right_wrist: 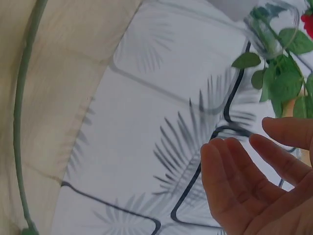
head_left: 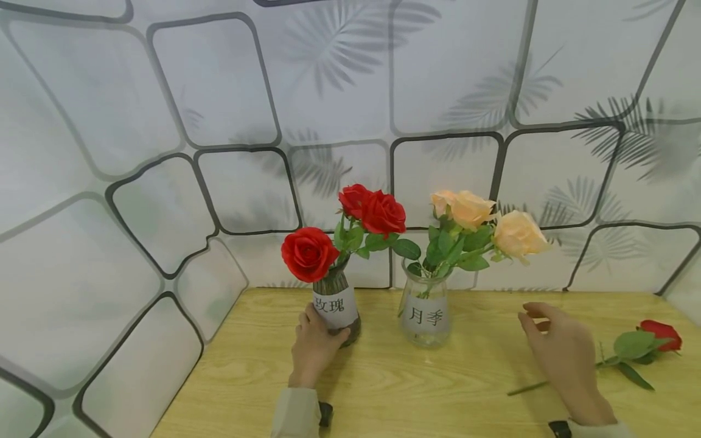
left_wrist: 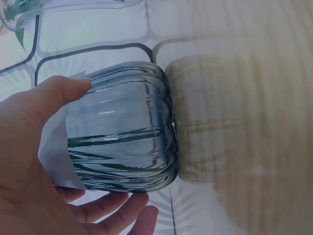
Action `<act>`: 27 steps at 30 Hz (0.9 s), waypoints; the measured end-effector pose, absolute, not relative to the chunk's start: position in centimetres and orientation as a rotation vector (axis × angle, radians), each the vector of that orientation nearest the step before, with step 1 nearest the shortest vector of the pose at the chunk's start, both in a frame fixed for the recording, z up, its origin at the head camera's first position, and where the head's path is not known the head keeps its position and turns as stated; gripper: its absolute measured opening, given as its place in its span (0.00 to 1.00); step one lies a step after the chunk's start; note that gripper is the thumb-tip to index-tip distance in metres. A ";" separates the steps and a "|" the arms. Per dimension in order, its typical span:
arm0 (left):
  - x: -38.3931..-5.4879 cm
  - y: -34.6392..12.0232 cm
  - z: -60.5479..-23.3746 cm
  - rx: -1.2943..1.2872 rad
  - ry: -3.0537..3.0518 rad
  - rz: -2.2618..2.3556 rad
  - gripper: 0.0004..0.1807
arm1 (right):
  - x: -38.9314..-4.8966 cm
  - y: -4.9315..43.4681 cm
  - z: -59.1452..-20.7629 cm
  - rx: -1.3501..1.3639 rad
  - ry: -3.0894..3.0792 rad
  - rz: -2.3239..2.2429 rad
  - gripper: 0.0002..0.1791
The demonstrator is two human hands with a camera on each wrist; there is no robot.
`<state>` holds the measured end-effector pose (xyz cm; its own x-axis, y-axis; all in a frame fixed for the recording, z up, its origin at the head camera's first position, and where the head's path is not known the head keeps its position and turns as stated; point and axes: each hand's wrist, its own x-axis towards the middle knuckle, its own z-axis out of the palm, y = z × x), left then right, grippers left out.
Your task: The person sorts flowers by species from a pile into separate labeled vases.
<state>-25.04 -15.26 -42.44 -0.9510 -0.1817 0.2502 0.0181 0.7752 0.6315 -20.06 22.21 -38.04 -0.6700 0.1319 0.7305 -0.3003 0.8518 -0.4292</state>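
Note:
My left hand (head_left: 314,348) grips a grey-tinted glass vase (head_left: 353,328) by its lower body, over a white paper label. In the left wrist view the thumb lies on one side of the ribbed vase (left_wrist: 117,112), the fingers on the other; green stems show through the glass. Red roses (head_left: 383,213) stand in this vase, which leans slightly. My right hand (head_left: 566,353) hovers over the right of the table with loosely bent fingers and nothing in them. Beneath and beside it a single red rose (head_left: 659,333) lies with its stem (right_wrist: 20,107) pointing left.
A clear glass vase (head_left: 427,337) with a white label stands right of the gripped one, holding several peach roses (head_left: 517,234). The wood-grain table (head_left: 438,395) meets a wall covering (head_left: 339,115) with dark outlines and leaf prints.

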 end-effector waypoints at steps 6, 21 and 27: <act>-25.1 -15.1 -42.6 0.115 -2.682 -0.959 0.50 | -18.9 25.0 -37.5 -0.089 -2.290 0.736 0.10; -25.3 -15.4 -42.7 0.131 -2.703 -0.955 0.50 | -18.3 30.2 -37.9 -0.370 -2.509 0.823 0.25; -25.1 -15.2 -42.4 0.118 -2.698 -0.973 0.50 | -17.5 32.0 -37.8 -0.480 -2.593 0.817 0.30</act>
